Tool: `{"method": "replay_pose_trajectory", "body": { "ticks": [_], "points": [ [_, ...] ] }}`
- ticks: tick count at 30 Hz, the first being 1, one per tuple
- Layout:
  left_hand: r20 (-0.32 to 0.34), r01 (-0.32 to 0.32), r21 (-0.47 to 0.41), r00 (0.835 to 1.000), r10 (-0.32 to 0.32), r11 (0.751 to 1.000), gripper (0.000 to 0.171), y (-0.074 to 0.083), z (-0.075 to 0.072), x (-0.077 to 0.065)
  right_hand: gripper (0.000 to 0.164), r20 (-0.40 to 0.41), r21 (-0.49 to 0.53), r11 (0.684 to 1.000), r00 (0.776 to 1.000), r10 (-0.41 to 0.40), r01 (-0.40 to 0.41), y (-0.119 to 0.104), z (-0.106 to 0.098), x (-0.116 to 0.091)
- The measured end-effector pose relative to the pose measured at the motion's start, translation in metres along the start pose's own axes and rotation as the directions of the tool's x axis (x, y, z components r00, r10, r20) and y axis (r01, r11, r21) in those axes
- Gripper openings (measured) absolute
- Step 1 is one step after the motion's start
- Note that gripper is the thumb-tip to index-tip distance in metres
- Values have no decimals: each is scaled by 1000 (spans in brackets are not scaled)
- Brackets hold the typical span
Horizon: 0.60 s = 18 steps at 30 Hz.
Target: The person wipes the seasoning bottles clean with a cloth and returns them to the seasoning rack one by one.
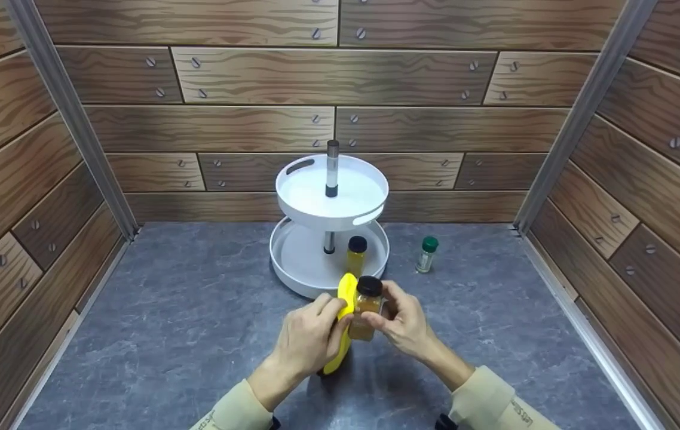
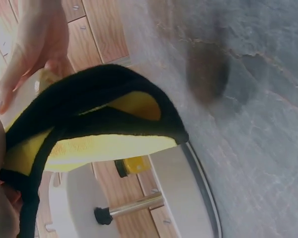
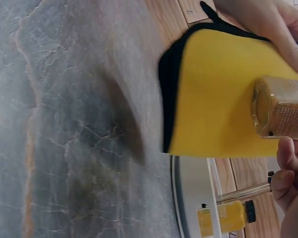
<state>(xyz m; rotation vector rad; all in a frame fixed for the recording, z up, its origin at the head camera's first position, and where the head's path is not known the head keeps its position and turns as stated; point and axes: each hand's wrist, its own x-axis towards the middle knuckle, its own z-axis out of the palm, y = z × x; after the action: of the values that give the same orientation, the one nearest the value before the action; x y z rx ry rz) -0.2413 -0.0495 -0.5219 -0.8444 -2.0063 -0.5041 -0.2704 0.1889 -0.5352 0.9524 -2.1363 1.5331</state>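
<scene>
So the right hand (image 1: 407,322) has thumb and fingers wrapped round a square-sided jar (image 1: 367,303) with a black cap, and the left hand (image 1: 310,334) pinches a yellow cloth (image 1: 347,291) with black trim right at the jar's side. Both are up off the table (image 1: 196,322), on the front-edge side of a white two-tier tray (image 1: 292,206). Can't tell if cloth and jar actually touch. I'd guess the jar is stiff, smallish but with some weight, maybe glass, so kinda slippery and not something to drop; I'd take it by the flat sides below the cap. The cloth looks light and floppy, so pinch it near the trim. The table is grey, marble-look, probably smooth. The tray stands near the middle of the back edge, with a second jar (image 1: 354,260) by the lower tier's right rim, and a green-capped bottle (image 1: 425,258) is out toward the table's back right corner. Wood-plank walls (image 1: 256,74) and metal posts (image 1: 65,113) box it in.
</scene>
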Motion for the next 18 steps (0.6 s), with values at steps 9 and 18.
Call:
{"method": "replay_pose_trajectory", "body": {
  "ticks": [9, 18],
  "points": [
    [-5, 3, -4, 1000, -3, 1000, 26, 0, 0, -1, 39, -1, 16, 1000, 1000, 4, -4, -3, 0, 2],
    [-56, 30, -39, 998, -32, 999, 30, 0, -4, 6, 39, 26, -32, 999, 1000, -12, 13, 0, 6, -5]
  ]
}}
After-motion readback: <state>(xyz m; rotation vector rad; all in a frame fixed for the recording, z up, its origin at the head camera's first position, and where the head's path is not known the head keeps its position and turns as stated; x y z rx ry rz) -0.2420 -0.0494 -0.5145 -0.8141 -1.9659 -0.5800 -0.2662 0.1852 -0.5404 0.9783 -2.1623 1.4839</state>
